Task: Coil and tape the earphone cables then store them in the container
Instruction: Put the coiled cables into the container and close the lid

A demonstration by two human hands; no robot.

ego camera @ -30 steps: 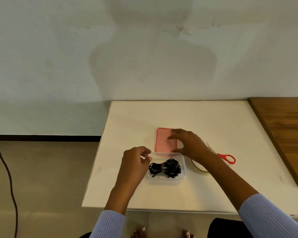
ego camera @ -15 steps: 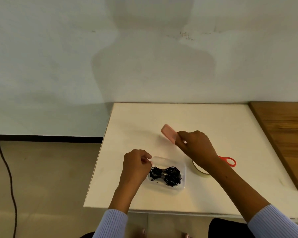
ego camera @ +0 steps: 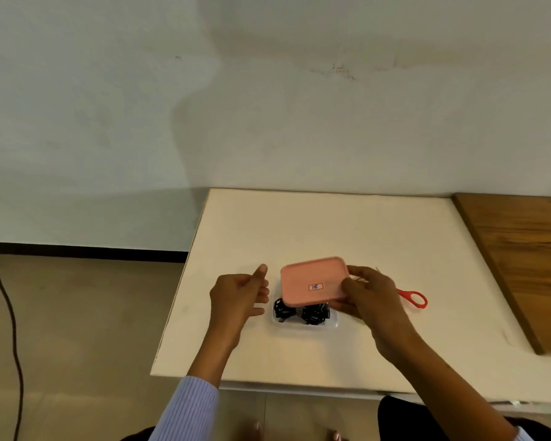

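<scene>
Down at the near edge, two striped blue sleeves (ego camera: 188, 409) reach in over the front of the white table (ego camera: 299, 224), with toes just showing on the floor below.

Left hand (ego camera: 239, 294) sits just left of the container (ego camera: 304, 324), fingers loosely spread and thumb pointing up, holding nothing. It hovers close beside the box's left end; whether it touches the rim I can't tell.

And there's the container, a small clear box sitting on the table between the two hands. Inside it lie the black earphone cables (ego camera: 299, 311), bundled up; the near part of the bundle shows, the far part is hidden under the lid. Whether tape is on them is too small to make out.

Right hand (ego camera: 371, 297) grips the pink lid (ego camera: 312, 278) at its right end, thumb on top, fingers curled underneath. The lid is held above the container, tilted, with its near edge overlapping the box's far side and not seated on it. A small white label with blue marks sits on the lid's top face.

Just behind the right hand, red scissors (ego camera: 414, 299) lie on the table, one handle loop in plain view, the blades mostly hidden by the hand.

Farther right, a brown wooden surface (ego camera: 522, 265) butts against the table's side. Beyond it all stands a pale wall (ego camera: 268, 106), and off to the left a dark cord (ego camera: 7, 313) trails down across the floor.
</scene>
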